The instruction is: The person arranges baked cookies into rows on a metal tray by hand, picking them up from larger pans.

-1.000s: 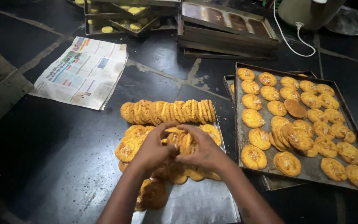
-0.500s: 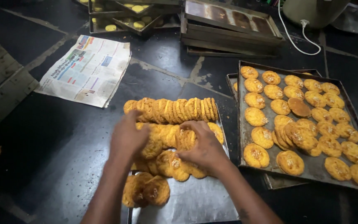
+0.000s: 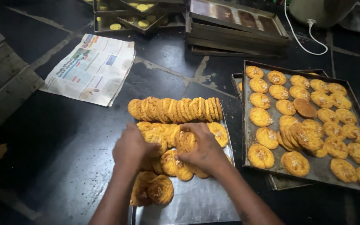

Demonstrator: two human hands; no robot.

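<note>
Down on the dark bench (image 3: 42,175), both my hands sit on the loose heap of orange cookies (image 3: 165,137) piled on the shiny metal sheet (image 3: 196,200). My right hand (image 3: 203,152) has its fingers (image 3: 188,130) clamped over a short stack of cookies stood on edge; my left hand (image 3: 131,146) presses in from nine o'clock, its fingers curled against the heap, though whether they pinch anything I cannot tell. At twelve o'clock from both hands lies the finished row of cookies (image 3: 176,109), on edge, its long axis running nine to three. My right hand is the nearer to its far end. At three o'clock sits the baking tray (image 3: 319,168) of flat cookies. My palms hide the cookies beneath them, and the sheet's near edge is cut off.
</note>
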